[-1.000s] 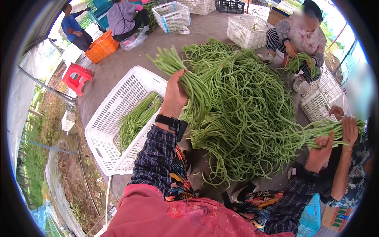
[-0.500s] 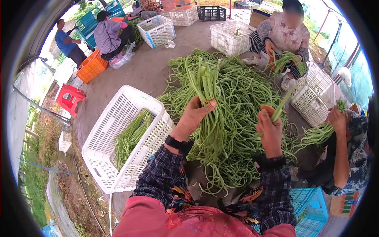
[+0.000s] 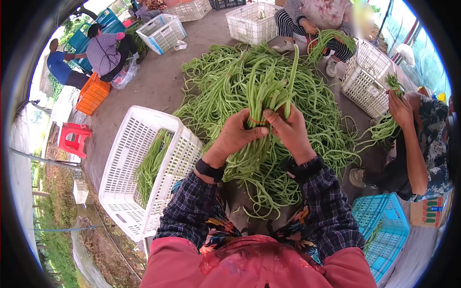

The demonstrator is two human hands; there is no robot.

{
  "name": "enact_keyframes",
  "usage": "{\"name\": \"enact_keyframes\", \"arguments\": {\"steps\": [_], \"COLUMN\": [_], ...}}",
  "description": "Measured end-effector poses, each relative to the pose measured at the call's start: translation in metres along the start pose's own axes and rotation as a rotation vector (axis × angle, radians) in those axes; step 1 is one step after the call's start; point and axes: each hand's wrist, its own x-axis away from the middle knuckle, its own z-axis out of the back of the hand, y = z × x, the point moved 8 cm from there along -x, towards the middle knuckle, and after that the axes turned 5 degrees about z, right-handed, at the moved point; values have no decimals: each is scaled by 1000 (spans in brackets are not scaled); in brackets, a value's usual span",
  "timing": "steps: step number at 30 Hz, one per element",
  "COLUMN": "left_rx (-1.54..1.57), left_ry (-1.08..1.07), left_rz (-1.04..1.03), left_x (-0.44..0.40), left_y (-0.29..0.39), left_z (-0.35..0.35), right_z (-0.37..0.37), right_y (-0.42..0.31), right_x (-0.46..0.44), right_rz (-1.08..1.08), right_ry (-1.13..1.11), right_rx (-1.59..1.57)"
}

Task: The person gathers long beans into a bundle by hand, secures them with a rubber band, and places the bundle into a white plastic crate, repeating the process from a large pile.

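My left hand [image 3: 236,137] is wrapped around a bundle of long green beans [image 3: 263,93], which stands upright with an orange-red band around it. My right hand [image 3: 291,133] is closed against the bundle's right side, its thumb at the band. From its fingers a single long bean [image 3: 293,72] sticks up above the bundle; its lower end is hidden. Below and behind both hands lies a large heap of loose long beans [image 3: 317,110].
A white crate [image 3: 115,192] holding beans stands at my left, and a blue crate [image 3: 391,230] at my lower right. Co-workers sit across the heap and to the right, each handling beans. A red stool [image 3: 74,139] and an orange crate [image 3: 92,93] are further left.
My right hand has moved left to the bundle with its bean, from apart on the right. My left hand keeps its hold. The view has shifted slightly.
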Motion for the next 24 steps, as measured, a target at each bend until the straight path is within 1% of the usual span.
{"name": "enact_keyframes", "arguments": {"steps": [1, 2, 3, 4, 6, 9, 15, 17, 18, 19, 20, 21, 22, 23, 24], "left_rx": [-1, 72, 146, 148, 308, 380, 422, 343, 343, 335, 327, 330, 338, 346, 339], "left_ry": [-1, -53, -104, -106, -239, -225, -262, -233, -231, -162, -90, -83, -3, 75, 105], "left_rz": [1, -2, -4, 0, 106, 106, 132, 50, 47, 63, 79, 73, 108, 143, 169], "left_x": [-1, -1, 0, 0, 3, 3, 4, 3, 3, 1, 0, -1, -1, -1, -2], "left_y": [-1, -3, -4, -5, -10, -6, -5, 5, 2, -4, -8, -9, -7, -7, -10], "left_z": [0, -4, -9, -8, -16, -17, -19, -20, -21, -18, -13, -12, -6, 1, 6], "right_z": [2, 7, 8, 11, 15, 16, 20, 20, 20, 19, 21, 21, 28, 30, 39], "right_y": [2, 7, 9, 14, 18, 22, 32, 36, 37, 36, 31, 26, 18, 19, 12], "right_x": [1, 3, 5, 6, 7, 7, 9, 9, 9, 8, 7, 6, 7, 6, 3], "right_rz": [-88, -158, -163, -192, -233, -269, -325, -328, -331, -330, -323, -313, -294, -290, -192], "right_ry": [9, 19, 21, 49, 71, 73, 87, 82, 80, 76, 69, 61, 191, 186, 231], "right_rx": [-54, -14, -14, -58, -104, -189, -258, -222, -187, -184, -36, 112, 212, 214, 226]}}
